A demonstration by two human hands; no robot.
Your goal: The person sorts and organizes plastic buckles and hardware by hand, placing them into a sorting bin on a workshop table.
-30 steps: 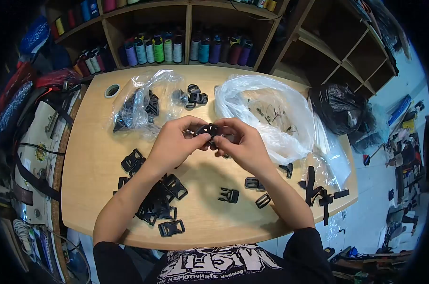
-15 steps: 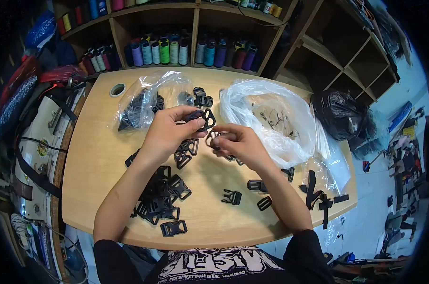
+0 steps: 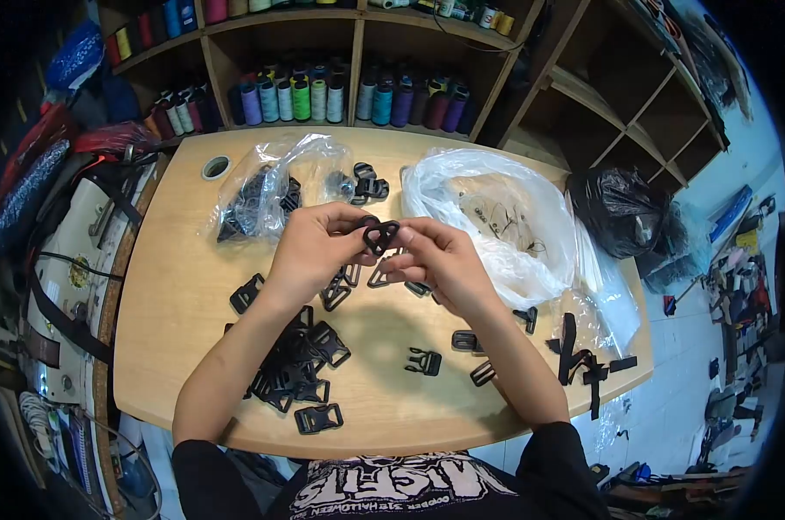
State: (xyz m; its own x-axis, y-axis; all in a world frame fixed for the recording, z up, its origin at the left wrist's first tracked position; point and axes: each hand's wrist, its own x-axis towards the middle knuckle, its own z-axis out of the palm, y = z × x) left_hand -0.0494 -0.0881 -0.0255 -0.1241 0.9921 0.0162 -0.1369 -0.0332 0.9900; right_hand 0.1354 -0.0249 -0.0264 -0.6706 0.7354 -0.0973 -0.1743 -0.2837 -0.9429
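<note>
A wooden table (image 3: 176, 295) with rounded corners fills the middle of the scene, and behind its far edge stands a shelf unit (image 3: 353, 52) lined with thread spools (image 3: 301, 97) in many colours. On the far right part of the table lies a large, crumpled white plastic bag (image 3: 505, 217), with a dark black bag (image 3: 618, 208) just to its right at the table's edge. On the far left part lies a clear plastic bag (image 3: 262, 195) holding black parts, a few loose black pieces (image 3: 368, 184) just to its right, and a roll of tape (image 3: 216, 166) near the far left corner. A heap of black plastic buckles (image 3: 293, 364) spreads over the near left of the table, under and beside the person's left forearm. To the near right, some short black webbing straps (image 3: 583, 355) lie at the table edge. A single pronged buckle half (image 3: 424, 360) sits alone near the middle, with two more small pieces just to its right. Above the table's centre, the left hand (image 3: 310, 251) and the right hand (image 3: 440, 260) meet, both raised off the surface. Between them is a small black buckle piece (image 3: 379, 236), pinched by the fingertips of both hands: the left hand grasps its left side, and the right hand's thumb and forefinger close on its right side. More black pieces lie on the table just below the hands.
</note>
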